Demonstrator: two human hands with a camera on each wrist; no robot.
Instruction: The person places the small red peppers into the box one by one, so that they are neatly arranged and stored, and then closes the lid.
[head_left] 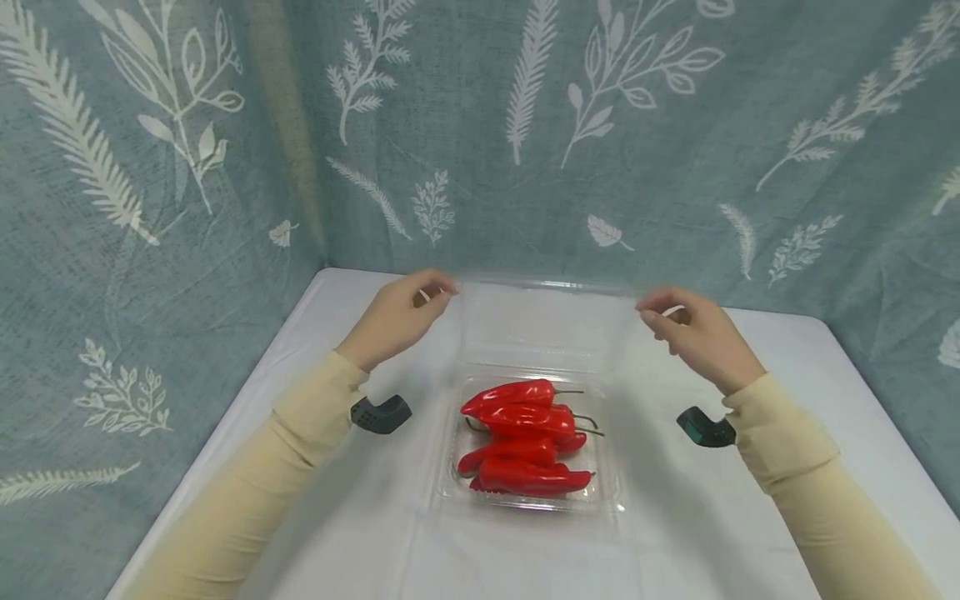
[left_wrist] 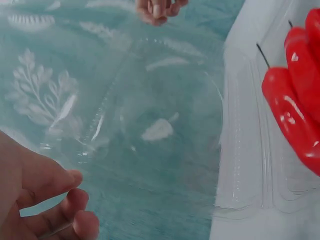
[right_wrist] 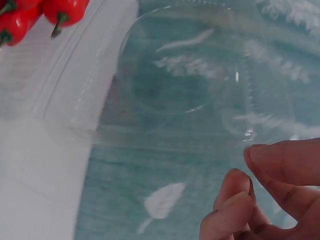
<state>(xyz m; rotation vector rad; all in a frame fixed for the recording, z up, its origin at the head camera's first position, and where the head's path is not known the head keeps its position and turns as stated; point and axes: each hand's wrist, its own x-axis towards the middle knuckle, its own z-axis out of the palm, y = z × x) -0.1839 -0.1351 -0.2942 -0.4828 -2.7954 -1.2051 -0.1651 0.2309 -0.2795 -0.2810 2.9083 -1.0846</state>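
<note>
A clear plastic clamshell box point(head_left: 617, 479) lies on the table, with several glossy red peppers point(head_left: 525, 421) in its base. Its transparent lid point(head_left: 547, 321) is raised at the far side, hinged to the base. My left hand point(head_left: 405, 312) pinches the lid's left corner between thumb and fingertips; the left wrist view shows the lid point(left_wrist: 160, 105) beside those fingers point(left_wrist: 75, 200). At the right corner, my right hand point(head_left: 693, 329) holds the rim with bent fingers point(right_wrist: 235, 200). The thin film at the fingertips is hard to make out in both wrist views.
A white cloth covers the table point(head_left: 360, 533). Behind and to the left hangs a blue-green curtain point(head_left: 465, 125) with a white leaf print. A dark device sits at each wrist, the left one point(head_left: 382, 414) and the right one point(head_left: 705, 427).
</note>
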